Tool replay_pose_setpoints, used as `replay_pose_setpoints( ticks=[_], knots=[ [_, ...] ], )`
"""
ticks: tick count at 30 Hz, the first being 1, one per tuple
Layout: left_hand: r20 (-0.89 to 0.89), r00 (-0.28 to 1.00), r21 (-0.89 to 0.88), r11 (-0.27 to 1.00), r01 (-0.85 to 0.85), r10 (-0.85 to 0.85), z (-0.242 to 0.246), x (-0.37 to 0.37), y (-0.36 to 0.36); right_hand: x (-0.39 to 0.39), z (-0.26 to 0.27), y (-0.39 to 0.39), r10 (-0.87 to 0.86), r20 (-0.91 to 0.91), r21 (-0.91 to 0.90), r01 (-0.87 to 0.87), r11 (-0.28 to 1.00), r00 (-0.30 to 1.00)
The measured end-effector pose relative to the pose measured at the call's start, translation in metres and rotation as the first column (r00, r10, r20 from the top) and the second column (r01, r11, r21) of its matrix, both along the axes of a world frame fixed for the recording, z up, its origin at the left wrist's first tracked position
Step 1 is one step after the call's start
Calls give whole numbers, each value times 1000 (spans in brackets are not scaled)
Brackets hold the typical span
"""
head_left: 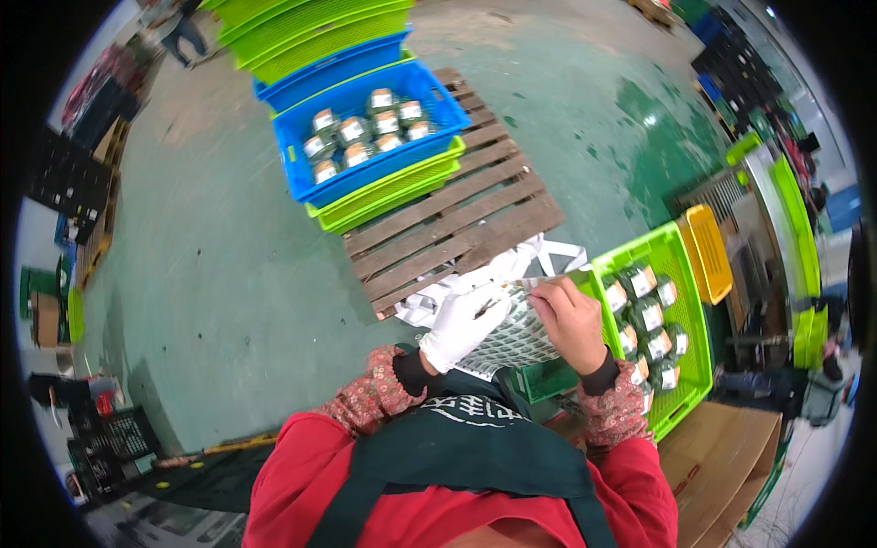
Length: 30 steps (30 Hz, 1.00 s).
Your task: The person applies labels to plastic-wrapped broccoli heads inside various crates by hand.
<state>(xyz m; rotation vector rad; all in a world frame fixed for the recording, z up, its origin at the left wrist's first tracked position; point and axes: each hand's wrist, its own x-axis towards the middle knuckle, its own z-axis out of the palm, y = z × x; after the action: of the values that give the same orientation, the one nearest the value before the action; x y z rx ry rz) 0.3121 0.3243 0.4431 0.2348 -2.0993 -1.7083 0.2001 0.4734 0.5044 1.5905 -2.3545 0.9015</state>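
My left hand (pixel 473 322), in a white glove, is on the left edge of a sheet of printed labels (pixel 514 335) in front of my apron. The fingers of my bare right hand (pixel 565 315) are pinched together at the sheet's upper right; whether a label is between them is too small to tell. White backing strips (pixel 473 274) lie in a tangle just beyond the hands. To the right, a green plastic crate (pixel 695 342) holds several labelled packs of green produce (pixel 651 315).
Ahead is a wooden pallet (pixel 473 198) with stacked crates; the blue crate (pixel 370 164) holds several labelled packs. A yellow basket (pixel 709 253) adjoins the green crate, and a cardboard box (pixel 719 452) stands at lower right. People are farther off, at upper left, lower left and right.
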Motion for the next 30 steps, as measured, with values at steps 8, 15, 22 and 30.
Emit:
replay_pose_setpoints(
  ticks=[8,15,22,30],
  knots=[
    [116,993,272,962,-26,-6,-42,63,-100,55,-15,-107,228,-108,219,-201,955,968],
    [71,987,574,804,-156,141,-62,98,-179,75,-14,-178,297,88,29,-300,953,951],
    [279,802,671,490,-557,528,-67,132,-279,-29,-45,-293,25,828,-66,54,996,561],
    [394,611,600,311,-737,687,-100,93,-388,-161,-217,-534,-10,970,-28,151,988,244]
  ],
)
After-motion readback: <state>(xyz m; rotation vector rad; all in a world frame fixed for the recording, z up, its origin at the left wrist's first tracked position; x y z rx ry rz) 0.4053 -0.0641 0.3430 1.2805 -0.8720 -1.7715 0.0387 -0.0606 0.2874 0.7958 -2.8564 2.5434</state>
